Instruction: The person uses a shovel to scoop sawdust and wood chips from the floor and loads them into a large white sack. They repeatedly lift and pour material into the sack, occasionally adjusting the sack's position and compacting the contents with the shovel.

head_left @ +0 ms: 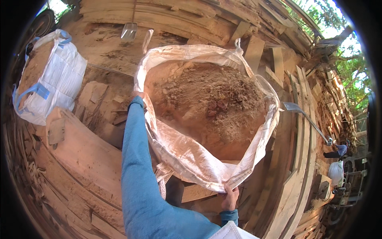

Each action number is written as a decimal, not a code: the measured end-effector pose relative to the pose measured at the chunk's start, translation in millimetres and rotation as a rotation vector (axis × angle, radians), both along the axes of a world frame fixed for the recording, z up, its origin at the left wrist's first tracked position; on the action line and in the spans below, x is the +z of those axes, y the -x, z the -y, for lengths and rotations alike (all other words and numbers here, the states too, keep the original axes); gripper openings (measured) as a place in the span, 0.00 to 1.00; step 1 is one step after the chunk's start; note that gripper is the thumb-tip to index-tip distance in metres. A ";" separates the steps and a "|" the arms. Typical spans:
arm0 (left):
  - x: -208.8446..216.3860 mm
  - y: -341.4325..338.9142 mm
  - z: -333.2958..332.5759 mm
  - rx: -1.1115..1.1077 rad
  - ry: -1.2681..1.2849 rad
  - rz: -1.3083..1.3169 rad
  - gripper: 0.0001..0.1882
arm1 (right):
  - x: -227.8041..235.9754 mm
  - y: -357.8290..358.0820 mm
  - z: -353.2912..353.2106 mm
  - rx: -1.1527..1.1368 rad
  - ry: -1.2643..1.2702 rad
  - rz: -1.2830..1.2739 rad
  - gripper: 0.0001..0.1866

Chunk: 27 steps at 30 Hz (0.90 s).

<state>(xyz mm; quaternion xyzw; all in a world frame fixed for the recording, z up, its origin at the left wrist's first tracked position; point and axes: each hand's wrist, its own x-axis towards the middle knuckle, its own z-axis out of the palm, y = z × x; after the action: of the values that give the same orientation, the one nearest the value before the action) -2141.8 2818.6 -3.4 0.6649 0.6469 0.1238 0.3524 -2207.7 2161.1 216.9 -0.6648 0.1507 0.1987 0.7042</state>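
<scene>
A large white bulk bag (181, 153) stands wide-mouthed in front of me, its fabric stained reddish. Brown sawdust-like material (211, 95) with darker clumps lies inside it. At the bag's left rim, my left hand (139, 95) is closed on the edge, its fingers partly hidden by the fabric. My right hand (229, 198) pinches the near rim, where the fabric gathers into a point. Blue sleeves cover both arms. Lifting loops rise at the bag's far corners, and another hangs by my left forearm.
A filled white bulk bag with blue straps (67, 75) stands at far left. One shovel (129, 32) rests at the back, another (308, 117) to the right. Stacked planks (292, 191) and wood scraps surround the bag. A person (338, 150) is in the distance at right.
</scene>
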 end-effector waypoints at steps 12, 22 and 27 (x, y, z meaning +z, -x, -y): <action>7.9 68.9 165.2 -0.220 -0.242 -0.149 0.13 | -41.9 9.2 44.0 0.076 0.020 -0.016 0.10; 106.1 156.9 306.7 -0.222 -0.302 0.113 0.13 | -13.4 136.4 179.2 -0.085 -0.015 -0.054 0.13; 93.4 117.1 282.5 -0.182 -0.166 0.066 0.13 | -23.4 81.5 155.5 -0.055 0.141 -0.175 0.24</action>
<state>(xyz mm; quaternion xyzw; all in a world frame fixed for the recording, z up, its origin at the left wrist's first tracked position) -2258.9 2536.1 90.0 0.7433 0.5592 0.1662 0.3273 -2289.1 2005.6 193.5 -0.6884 0.2435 0.2254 0.6450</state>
